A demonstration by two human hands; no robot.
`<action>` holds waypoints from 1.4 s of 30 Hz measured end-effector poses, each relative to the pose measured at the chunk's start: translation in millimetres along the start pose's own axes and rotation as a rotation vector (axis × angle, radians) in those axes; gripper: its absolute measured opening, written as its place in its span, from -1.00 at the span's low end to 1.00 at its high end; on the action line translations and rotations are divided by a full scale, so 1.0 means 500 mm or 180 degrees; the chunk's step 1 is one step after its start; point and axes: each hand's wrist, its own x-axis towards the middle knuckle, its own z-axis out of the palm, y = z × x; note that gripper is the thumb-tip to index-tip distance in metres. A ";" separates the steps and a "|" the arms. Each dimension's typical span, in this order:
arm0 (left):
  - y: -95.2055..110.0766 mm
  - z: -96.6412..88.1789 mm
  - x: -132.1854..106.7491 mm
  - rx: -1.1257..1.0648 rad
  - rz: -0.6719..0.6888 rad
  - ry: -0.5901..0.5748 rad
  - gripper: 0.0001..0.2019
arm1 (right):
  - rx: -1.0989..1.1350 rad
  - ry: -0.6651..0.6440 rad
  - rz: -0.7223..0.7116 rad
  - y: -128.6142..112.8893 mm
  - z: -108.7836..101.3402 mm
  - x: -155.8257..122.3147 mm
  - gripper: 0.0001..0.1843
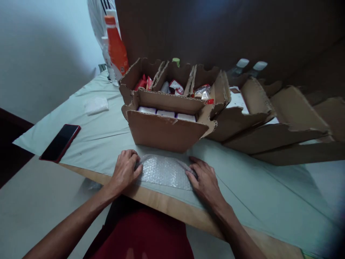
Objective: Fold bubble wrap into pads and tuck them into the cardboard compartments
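A sheet of clear bubble wrap (164, 172) lies near the front edge of the table, directly before the cardboard boxes. Its left end is pinched by my left hand (126, 168), thumb and fingers curled on the edge. At the opposite end my right hand (205, 178) grips the wrap's upper right corner, with the fingers bent over it. The sheet's far edge is slightly raised between my hands. Whether anything lies beneath the wrap cannot be made out.
Just behind stands a cardboard box (164, 131) with white-and-purple packs inside. More open boxes (239, 124) extend to the right, several holding packets. A phone (60, 142) and a small bubble-wrapped bundle (96, 105) lie left. An orange bottle (116, 46) stands at the back left.
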 end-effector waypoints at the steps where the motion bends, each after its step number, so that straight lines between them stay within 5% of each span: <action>1: 0.007 0.005 -0.002 -0.0169 -0.0008 0.0070 -0.97 | 0.0141 0.0023 0.0052 -0.006 -0.003 -0.005 -0.79; 5: 0.029 0.014 -0.028 -0.1024 -0.0208 0.0200 -0.91 | 0.0703 -0.0056 0.0716 -0.017 -0.041 -0.039 -0.63; 8: 0.035 0.005 -0.056 -0.1370 -0.0454 0.0064 -0.57 | 0.1053 -0.0234 0.0979 -0.019 -0.070 -0.071 -0.35; 11: 0.038 -0.011 -0.073 -0.1541 -0.0351 -0.0194 -0.39 | 0.1295 -0.0394 0.0764 -0.024 -0.082 -0.096 -0.46; 14: 0.043 -0.021 -0.071 -0.1572 -0.0070 -0.0446 -0.57 | 0.1240 -0.0588 0.0332 -0.033 -0.077 -0.105 -0.73; 18: 0.045 -0.020 -0.062 -0.1643 0.0176 -0.0529 -0.65 | 0.0846 -0.0086 -0.0300 -0.054 -0.074 -0.095 -0.67; 22: 0.046 -0.045 -0.076 -0.1754 0.0409 0.0327 -0.68 | 0.0432 0.0566 -0.1090 -0.079 -0.123 -0.082 -0.46; 25: 0.049 -0.103 -0.070 -0.1170 0.0739 0.1192 -0.58 | 0.0213 0.0771 -0.1324 -0.095 -0.188 -0.053 -0.26; 28: 0.048 -0.178 -0.003 -0.0379 0.1116 0.1829 -0.39 | -0.0150 0.1288 -0.1564 -0.101 -0.252 0.020 -0.16; 30: 0.043 -0.224 0.075 -0.0118 0.1222 0.1854 -0.46 | -0.0402 0.1599 -0.1643 -0.098 -0.284 0.092 -0.18; 32: 0.034 -0.262 0.159 -0.0030 0.1147 0.1420 -0.60 | -0.0393 0.1436 -0.1602 -0.091 -0.308 0.170 -0.40; 34: 0.026 -0.293 0.232 -0.0110 0.1163 0.0727 -0.59 | -0.0072 0.0627 -0.1433 -0.083 -0.325 0.242 -0.55; 38: 0.023 -0.341 0.321 -0.0232 0.0907 -0.0494 -0.49 | 0.0471 -0.1086 -0.0951 -0.072 -0.342 0.345 -0.30; 40: 0.026 -0.354 0.348 -0.0194 0.0864 -0.1138 -0.49 | 0.0453 -0.1517 -0.0947 -0.067 -0.336 0.375 -0.31; 42: 0.028 -0.352 0.376 -0.0166 0.0928 -0.1618 -0.52 | 0.0419 -0.1518 -0.1018 -0.063 -0.316 0.392 -0.36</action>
